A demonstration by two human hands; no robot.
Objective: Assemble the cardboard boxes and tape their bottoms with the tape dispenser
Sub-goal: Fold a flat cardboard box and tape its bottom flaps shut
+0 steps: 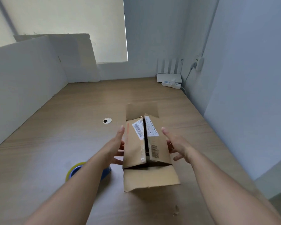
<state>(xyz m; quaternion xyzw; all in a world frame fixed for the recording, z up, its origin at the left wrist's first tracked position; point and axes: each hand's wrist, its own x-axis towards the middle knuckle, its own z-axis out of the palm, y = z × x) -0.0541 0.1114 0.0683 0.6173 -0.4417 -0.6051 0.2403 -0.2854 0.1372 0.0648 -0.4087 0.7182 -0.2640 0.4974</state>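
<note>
Flanking the cardboard box (146, 143) with straight fingers, the left hand (115, 145) and right hand (177, 146) grip nothing; the box stands nearer the table's (55, 143) right edge, tape dispenser (74, 172) on its left.

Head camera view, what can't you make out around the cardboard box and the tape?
- Blue tape dispenser with yellowish roll, head view: mostly hidden behind the left forearm.
- White labels on the brown cardboard box: print blurred, too small.
- Box inside: covered by its flaps.
- Right hand fingertips: behind the box's edge, contact unclear.
</note>
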